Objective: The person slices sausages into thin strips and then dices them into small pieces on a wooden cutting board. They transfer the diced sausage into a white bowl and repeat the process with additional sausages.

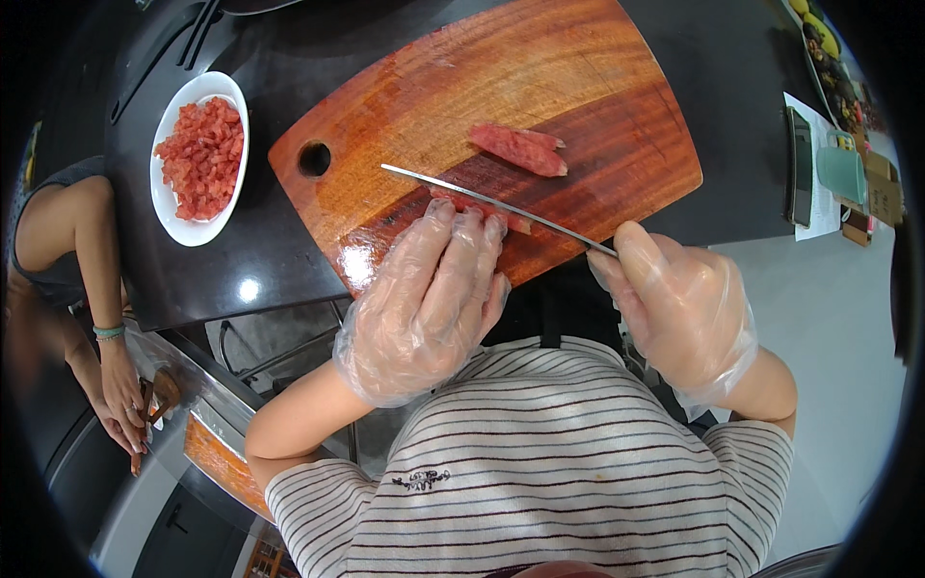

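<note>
A wooden cutting board (568, 67) lies on the dark table. My right hand (689, 308), in a clear plastic glove, is closed round the handle of a knife (501, 204). The thin blade points up and left across the board. Close against it, my gloved left hand (419, 299) presses its bent fingertips on a red piece of food (518, 224), mostly hidden by blade and fingers. Farther up the board rest long red food pieces (520, 149) with pale ends, side by side. A white oval bowl (183, 229) left of the board holds small red cubes (202, 154).
Black chopsticks (199, 34) lie at the far left, near a dark pan rim. At the right edge are a phone (800, 164), a paper sheet and a green cup (841, 173). At left, another person's hand (120, 385) holds brown-handled scissors (149, 400) near a tray of orange food (217, 453).
</note>
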Demonstrator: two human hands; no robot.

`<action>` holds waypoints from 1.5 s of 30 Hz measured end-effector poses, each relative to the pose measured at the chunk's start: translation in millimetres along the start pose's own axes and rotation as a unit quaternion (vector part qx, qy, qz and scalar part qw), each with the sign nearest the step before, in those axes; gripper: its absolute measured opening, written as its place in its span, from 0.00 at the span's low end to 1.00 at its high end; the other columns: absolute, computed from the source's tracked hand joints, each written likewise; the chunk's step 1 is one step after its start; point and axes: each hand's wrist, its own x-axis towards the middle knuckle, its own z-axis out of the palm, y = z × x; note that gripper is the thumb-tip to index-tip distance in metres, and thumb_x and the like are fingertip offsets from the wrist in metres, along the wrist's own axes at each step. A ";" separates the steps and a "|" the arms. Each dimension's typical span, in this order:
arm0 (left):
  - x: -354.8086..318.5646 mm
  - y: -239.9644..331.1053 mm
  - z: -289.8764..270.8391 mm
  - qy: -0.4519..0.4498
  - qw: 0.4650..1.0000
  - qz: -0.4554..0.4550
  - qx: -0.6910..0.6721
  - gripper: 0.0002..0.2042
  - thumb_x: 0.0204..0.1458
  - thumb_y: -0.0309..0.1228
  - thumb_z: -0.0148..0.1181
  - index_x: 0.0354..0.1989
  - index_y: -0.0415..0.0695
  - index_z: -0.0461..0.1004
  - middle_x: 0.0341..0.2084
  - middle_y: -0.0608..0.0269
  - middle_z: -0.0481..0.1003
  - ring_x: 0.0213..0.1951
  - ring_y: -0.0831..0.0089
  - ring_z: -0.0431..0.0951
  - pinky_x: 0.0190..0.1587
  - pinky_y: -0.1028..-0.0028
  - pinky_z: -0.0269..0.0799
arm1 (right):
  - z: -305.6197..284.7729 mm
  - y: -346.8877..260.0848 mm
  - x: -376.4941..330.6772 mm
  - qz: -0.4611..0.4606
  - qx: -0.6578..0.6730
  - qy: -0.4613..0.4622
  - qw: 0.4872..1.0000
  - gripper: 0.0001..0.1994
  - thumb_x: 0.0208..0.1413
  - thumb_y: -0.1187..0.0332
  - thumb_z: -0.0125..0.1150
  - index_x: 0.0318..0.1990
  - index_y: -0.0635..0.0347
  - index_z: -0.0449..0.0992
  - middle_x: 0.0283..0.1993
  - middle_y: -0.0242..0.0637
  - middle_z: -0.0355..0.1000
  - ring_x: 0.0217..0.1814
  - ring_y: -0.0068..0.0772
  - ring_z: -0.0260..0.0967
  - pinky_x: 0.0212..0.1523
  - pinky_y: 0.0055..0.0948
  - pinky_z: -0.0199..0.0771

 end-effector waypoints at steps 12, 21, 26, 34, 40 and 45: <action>2.3 -1.7 0.1 0.002 1.000 0.000 -0.017 0.22 0.46 0.25 0.72 0.51 0.31 0.82 0.49 0.49 0.79 0.54 0.53 0.79 0.55 0.60 0.81 | 7.8 6.5 3.4 -0.039 -0.010 0.022 0.999 0.14 0.59 0.72 0.69 0.34 0.62 0.65 0.21 0.41 0.67 0.19 0.49 0.68 0.18 0.40 0.66; 3.5 -1.9 -0.2 -0.006 1.000 -0.005 -0.024 0.19 0.51 0.27 0.69 0.50 0.31 0.83 0.48 0.51 0.81 0.57 0.53 0.80 0.57 0.62 0.82 | 14.2 11.8 0.0 -0.031 0.008 0.037 0.999 0.14 0.61 0.70 0.68 0.33 0.61 0.65 0.20 0.41 0.65 0.18 0.48 0.66 0.19 0.40 0.65; 3.1 -2.0 0.8 -0.010 1.000 -0.003 -0.026 0.18 0.51 0.27 0.68 0.50 0.31 0.83 0.49 0.50 0.80 0.57 0.53 0.80 0.57 0.62 0.82 | 10.9 7.7 1.3 -0.029 -0.007 0.033 0.999 0.13 0.61 0.70 0.68 0.33 0.60 0.66 0.20 0.41 0.66 0.18 0.48 0.66 0.19 0.39 0.65; -1.0 -3.3 1.4 -0.014 0.998 -0.025 -0.064 0.21 0.47 0.27 0.71 0.51 0.31 0.82 0.49 0.49 0.78 0.54 0.51 0.80 0.54 0.59 0.81 | 11.8 1.4 11.5 -0.040 -0.004 0.003 0.999 0.14 0.60 0.70 0.69 0.34 0.62 0.65 0.22 0.43 0.68 0.19 0.49 0.68 0.19 0.41 0.65; -12.2 -9.1 5.8 0.026 0.992 -0.040 -0.116 0.23 0.47 0.24 0.70 0.54 0.33 0.80 0.51 0.49 0.78 0.53 0.50 0.81 0.56 0.57 0.80 | 6.4 11.8 7.8 0.008 0.014 0.077 0.997 0.13 0.63 0.69 0.67 0.34 0.62 0.66 0.22 0.44 0.68 0.19 0.50 0.68 0.21 0.42 0.66; -5.7 -9.3 -2.7 0.024 0.995 -0.041 -0.092 0.21 0.45 0.21 0.69 0.51 0.32 0.82 0.51 0.49 0.81 0.55 0.52 0.81 0.57 0.60 0.81 | 1.3 14.9 3.4 0.083 0.053 0.129 0.987 0.14 0.65 0.67 0.67 0.33 0.60 0.67 0.20 0.44 0.68 0.19 0.48 0.69 0.21 0.40 0.66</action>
